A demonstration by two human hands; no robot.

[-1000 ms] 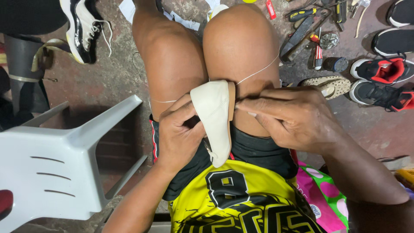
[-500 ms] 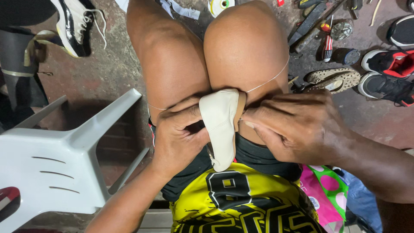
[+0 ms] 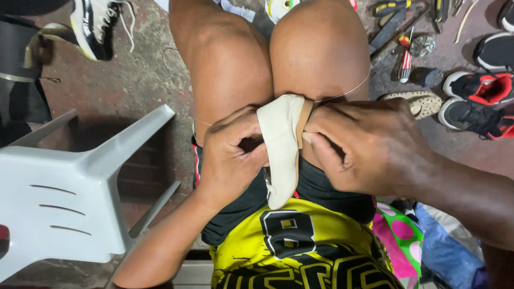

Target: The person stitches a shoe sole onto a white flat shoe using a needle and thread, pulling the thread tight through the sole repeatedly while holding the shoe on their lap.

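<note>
Hands meet over the lap, both on a cream-coloured shoe sole with a tan edge [image 3: 281, 144], which stands on edge between the person's bare thighs, one end up by the knees, the other reaching down to the yellow-and-black jersey [image 3: 289, 251]. Left hand [image 3: 233, 155] is curled nearly shut, fingers folded against the sole's left face, thumb side pressed to it. Right hand [image 3: 369, 147] is clenched in a loose fist, fingertips pinching the tan edge at the top. A thin pale thread [image 3: 348, 92] runs taut from the right hand across the right thigh; another length shows on the left thigh by the left hand.

White plastic chair [image 3: 69, 198] lies beside the left forearm. On the concrete floor [image 3: 144, 75]: black-and-red sneakers [image 3: 474, 104], a red-and-white striped screwdriver [image 3: 405, 60], a white-and-black laced sneaker [image 3: 99, 24].
</note>
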